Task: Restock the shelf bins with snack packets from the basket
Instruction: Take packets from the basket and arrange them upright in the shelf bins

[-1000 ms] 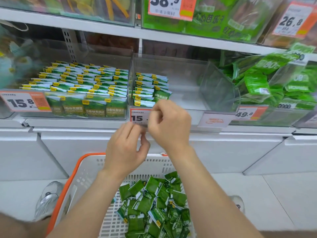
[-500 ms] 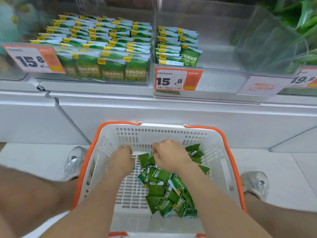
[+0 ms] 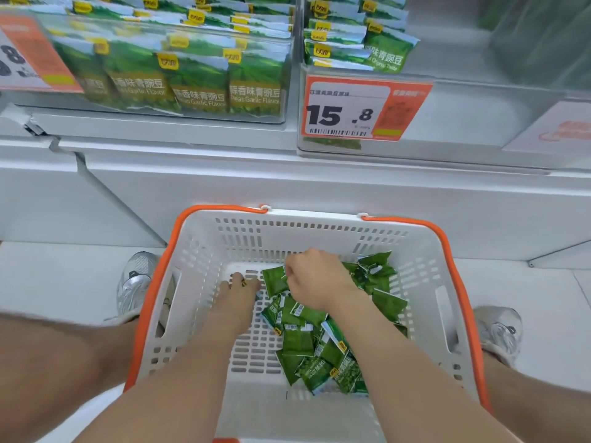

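Observation:
A white basket with orange handles (image 3: 204, 247) stands on the floor between my feet. Several small green snack packets (image 3: 315, 346) lie heaped in its right half. My right hand (image 3: 316, 281) is down in the basket, with its curled fingers pinching one green packet (image 3: 274, 280) at the heap's far left. My left hand (image 3: 240, 294) reaches to the basket floor just left of that packet, fingers bent down; whether it holds anything is hidden. Above, the right shelf bin (image 3: 454, 123) holds a short row of packets (image 3: 383, 52) at its left end.
The left clear bin (image 3: 284, 91) is packed with rows of green garlic-flavour packets (image 3: 198, 87). An orange and white 15.8 price tag (image 3: 348, 110) hangs on the right bin's front. White shelf base panels run behind the basket. My shoes (image 3: 136, 282) flank it.
Both hands came down from the price tag at the bin front into the basket. My view dropped and moved closer. The right hand now pinches a packet.

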A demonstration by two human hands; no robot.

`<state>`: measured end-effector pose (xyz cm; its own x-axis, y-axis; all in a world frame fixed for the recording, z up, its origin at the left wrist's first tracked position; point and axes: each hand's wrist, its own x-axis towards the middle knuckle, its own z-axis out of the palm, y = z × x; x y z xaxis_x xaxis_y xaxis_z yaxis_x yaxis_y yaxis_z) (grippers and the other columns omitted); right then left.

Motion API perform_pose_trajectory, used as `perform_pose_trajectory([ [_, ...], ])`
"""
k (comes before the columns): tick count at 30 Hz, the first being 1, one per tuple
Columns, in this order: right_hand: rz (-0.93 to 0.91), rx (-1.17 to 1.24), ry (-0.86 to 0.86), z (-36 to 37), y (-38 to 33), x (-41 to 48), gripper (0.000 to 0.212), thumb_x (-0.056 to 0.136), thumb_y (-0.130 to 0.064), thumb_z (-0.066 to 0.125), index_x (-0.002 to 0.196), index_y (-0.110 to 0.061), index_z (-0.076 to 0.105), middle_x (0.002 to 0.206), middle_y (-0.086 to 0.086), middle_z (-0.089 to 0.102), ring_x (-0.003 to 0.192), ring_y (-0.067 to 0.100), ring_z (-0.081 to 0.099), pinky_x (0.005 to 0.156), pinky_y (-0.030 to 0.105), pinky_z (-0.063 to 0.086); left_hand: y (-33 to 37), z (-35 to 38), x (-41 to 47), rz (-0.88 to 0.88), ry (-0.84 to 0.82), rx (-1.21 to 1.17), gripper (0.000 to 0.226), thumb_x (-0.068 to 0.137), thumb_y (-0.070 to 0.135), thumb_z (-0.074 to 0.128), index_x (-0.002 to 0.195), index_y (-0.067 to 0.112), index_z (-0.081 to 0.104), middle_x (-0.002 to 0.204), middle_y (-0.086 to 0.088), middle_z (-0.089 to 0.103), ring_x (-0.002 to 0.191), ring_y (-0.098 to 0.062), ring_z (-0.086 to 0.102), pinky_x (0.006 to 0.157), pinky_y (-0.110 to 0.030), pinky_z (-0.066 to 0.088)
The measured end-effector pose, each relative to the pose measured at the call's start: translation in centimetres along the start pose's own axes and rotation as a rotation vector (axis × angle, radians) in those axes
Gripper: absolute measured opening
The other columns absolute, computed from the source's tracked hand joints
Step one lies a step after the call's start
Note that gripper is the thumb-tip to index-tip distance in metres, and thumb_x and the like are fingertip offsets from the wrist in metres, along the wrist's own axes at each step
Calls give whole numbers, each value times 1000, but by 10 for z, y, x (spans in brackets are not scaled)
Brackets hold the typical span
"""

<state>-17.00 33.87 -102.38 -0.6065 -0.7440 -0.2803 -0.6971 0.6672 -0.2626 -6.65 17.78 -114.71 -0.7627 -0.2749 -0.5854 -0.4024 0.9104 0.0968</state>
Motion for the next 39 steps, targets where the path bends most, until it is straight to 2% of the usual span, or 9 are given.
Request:
perform_pose_trajectory([
  [6,76,97,-53,-2,8,1,21,94,-16,48,102,-18,67,93,7,67,83,29,64,76,42,59,3,0,-4,-16,29,-134,45,90,6,67,125,23,44,131,-12,36,114,-35,46,87,-36,42],
  [13,300,555,-169,-13,36,-11,23,95,-21,59,100,-3,74,96,11,73,87,26,68,87,45,60,38,-61,-24,192,147,-773,38,78,10,82,98,25,53,95,-9,66,67,-11,61,56,-26,46],
  [16,373,879,-74,-30,43,-25,21,86,-32,79,100,-17,72,91,8,77,85,20,73,83,40,60,67,-97,-40,332,219,-872,35,82,18,83,102,26,56,95,-3,67,65,-3,60,57,-19,46],
  [20,429,1174,150,-53,56,-46,17,91,-16,78,93,-1,70,72,5,66,69,19,62,71,34,58,88,-140,-63,441,252,-936,55,77,19,92,115,37,57,107,-1,64,73,-14,64,66,-33,57],
  [23,378,1318,177,-69,62,-64,16,94,-11,74,95,4,68,78,11,53,75,24,55,73,33,58,94,-164,-83,434,237,-1032,62,77,9,91,124,35,59,113,-9,60,89,-28,71,71,-35,62],
  [27,346,1352,248,-84,63,-77,29,88,-18,81,105,4,71,84,12,72,78,27,69,84,45,63,101,-184,-100,464,283,-1079,60,74,1,91,119,30,63,111,-8,69,85,-22,75,72,-32,63],
  [30,271,1315,328,-98,53,-84,33,85,-20,85,112,-7,71,94,7,78,80,21,70,78,38,60,108,-195,-109,487,366,-1084,57,71,5,93,114,29,65,105,-2,73,84,-19,75,78,-35,63],
  [34,150,1171,675,-133,24,-89,21,86,-2,73,103,-14,75,86,4,78,78,17,72,68,37,56,125,-218,-131,553,635,-993,44,79,20,84,114,35,64,100,11,70,84,-8,70,71,-26,59],
  [39,-2,973,1204,-198,-10,-97,18,77,4,61,91,-7,65,60,-18,56,52,1,46,51,15,34,133,-255,-156,660,1299,-695,28,83,-5,59,103,13,67,99,3,65,88,-16,61,75,-30,51],
])
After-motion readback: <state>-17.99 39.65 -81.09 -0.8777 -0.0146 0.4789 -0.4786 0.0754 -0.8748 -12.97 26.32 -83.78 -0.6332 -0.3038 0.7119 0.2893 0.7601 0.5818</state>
